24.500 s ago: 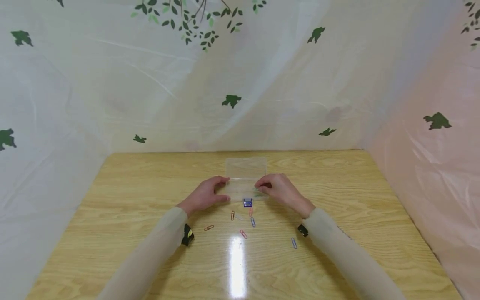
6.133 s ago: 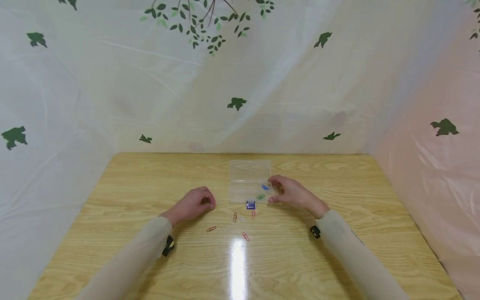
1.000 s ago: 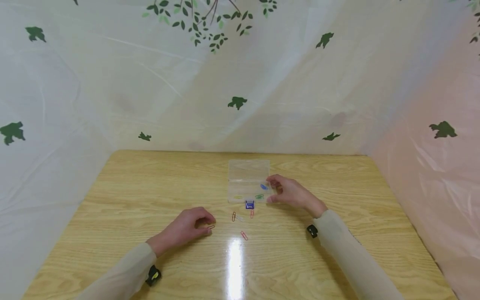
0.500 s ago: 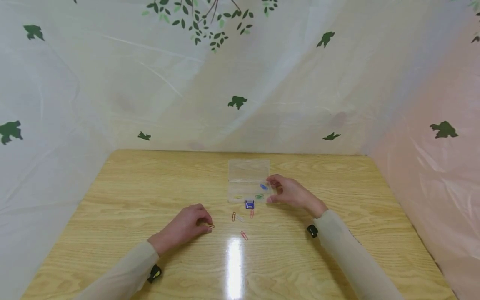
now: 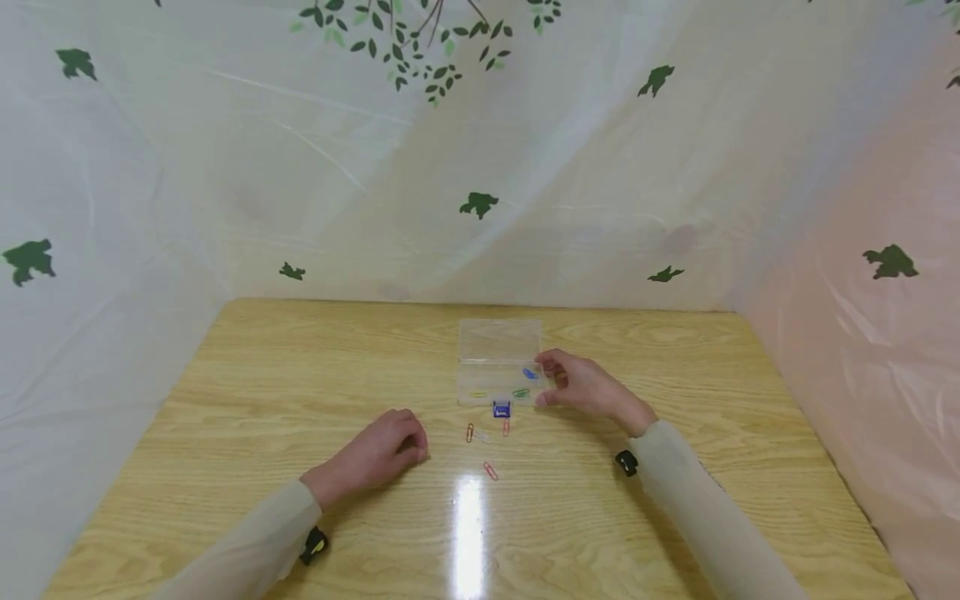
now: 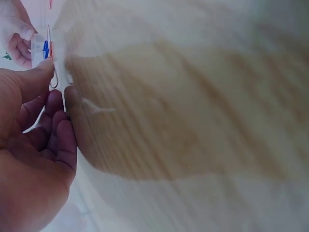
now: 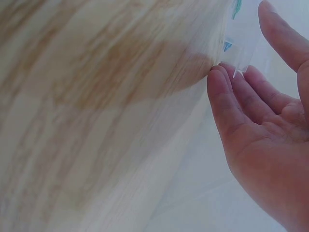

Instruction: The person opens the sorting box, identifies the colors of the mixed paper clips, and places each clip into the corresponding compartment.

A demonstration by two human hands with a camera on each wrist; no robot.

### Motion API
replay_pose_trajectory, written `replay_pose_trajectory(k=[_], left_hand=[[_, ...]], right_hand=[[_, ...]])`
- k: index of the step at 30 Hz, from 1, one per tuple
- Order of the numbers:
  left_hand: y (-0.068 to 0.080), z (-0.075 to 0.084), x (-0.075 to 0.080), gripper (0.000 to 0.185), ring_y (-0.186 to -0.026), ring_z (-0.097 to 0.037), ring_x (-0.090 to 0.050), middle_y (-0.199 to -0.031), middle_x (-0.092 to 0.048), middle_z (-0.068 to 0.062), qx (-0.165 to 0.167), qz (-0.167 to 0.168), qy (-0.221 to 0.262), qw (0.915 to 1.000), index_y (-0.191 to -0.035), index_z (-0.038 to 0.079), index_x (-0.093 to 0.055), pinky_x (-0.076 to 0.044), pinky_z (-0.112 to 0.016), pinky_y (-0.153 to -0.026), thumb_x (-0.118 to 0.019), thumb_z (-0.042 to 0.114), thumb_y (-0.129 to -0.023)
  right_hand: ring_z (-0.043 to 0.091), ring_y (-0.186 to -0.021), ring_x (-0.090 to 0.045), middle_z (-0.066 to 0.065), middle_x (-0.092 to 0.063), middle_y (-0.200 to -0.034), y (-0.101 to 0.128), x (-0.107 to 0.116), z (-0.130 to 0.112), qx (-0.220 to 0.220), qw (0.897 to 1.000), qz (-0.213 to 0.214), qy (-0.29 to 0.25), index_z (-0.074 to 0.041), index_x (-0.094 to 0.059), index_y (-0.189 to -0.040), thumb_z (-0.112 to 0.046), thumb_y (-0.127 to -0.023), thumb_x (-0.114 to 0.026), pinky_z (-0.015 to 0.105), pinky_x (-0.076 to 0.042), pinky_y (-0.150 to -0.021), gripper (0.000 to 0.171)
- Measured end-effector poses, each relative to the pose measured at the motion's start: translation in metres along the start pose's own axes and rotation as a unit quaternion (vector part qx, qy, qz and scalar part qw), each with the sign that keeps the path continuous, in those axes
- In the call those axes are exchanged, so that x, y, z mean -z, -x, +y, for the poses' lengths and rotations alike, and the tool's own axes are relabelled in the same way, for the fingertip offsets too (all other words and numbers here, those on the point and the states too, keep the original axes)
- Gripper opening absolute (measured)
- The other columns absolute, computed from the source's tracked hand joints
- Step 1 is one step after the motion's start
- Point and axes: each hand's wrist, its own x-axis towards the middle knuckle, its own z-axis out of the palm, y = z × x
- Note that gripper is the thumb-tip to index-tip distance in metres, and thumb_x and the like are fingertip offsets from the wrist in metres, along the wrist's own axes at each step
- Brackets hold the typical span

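Observation:
Near the front of the table my left hand [image 5: 371, 454] pinches a red paper clip between thumb and fingertips. In the left wrist view only an end of that paper clip [image 6: 54, 79] shows below the thumb. A clear plastic box [image 5: 498, 340] lies with its lid folded back, its blue latch [image 5: 501, 409] facing me. My right hand [image 5: 581, 385] holds the box's right end, thumb at the front corner and fingers at the back. Inside lie blue clips [image 5: 530, 373], green clips [image 5: 521, 392] and a yellow clip [image 5: 477, 394].
In front of the box lie a dark red clip [image 5: 470, 432], a white clip [image 5: 482, 436] and a pink clip [image 5: 506, 427]. Closer to me is another red clip [image 5: 491, 471]. A patterned sheet [image 5: 360, 208] hangs behind the wooden table [image 5: 645, 542].
Blue clips from the table now lie in the box, and a yellow one was added there within six seconds. My left hand has just picked up the red paper clip; the right hand stays still.

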Motion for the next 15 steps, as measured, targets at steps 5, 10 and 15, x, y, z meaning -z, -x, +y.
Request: replay_pose_trajectory(k=[5,10,15], left_hand=[[-0.0013,0.0042,0.0031,0.010,-0.081,-0.006,-0.057,-0.086,-0.063,0.010,0.047,-0.007,0.067,0.9966,-0.090,0.015,-0.066,-0.053,-0.029,-0.075,-0.068,0.011,-0.100],[-0.0010,0.0065,0.0062,0.009,-0.079,-0.006,-0.058,-0.086,-0.065,0.009,0.071,0.009,0.107,0.9917,-0.091,0.015,-0.069,-0.053,-0.025,-0.071,-0.070,0.010,-0.099],[-0.0024,0.0083,0.0098,0.008,-0.079,-0.006,-0.059,-0.086,-0.067,0.011,0.072,0.031,0.099,0.9920,-0.091,0.016,-0.072,-0.053,-0.025,-0.070,-0.073,0.010,-0.096]], right_hand=[[0.029,-0.116,-0.058,0.011,-0.061,-0.133,-0.0004,-0.0010,0.0014,-0.002,1.000,0.002,-0.002,-0.006,-0.052,-0.146,-0.025,-0.090,-0.084,0.050,-0.050,-0.102,0.067],[0.027,-0.113,-0.058,0.010,-0.062,-0.132,-0.0012,-0.0015,0.0018,-0.004,1.000,0.003,-0.001,-0.007,-0.053,-0.146,-0.024,-0.090,-0.083,0.048,-0.050,-0.101,0.066],[0.027,-0.113,-0.058,0.011,-0.062,-0.131,-0.0019,-0.0010,0.0014,-0.002,1.000,0.002,0.000,-0.006,-0.053,-0.145,-0.025,-0.090,-0.084,0.048,-0.050,-0.100,0.066]])
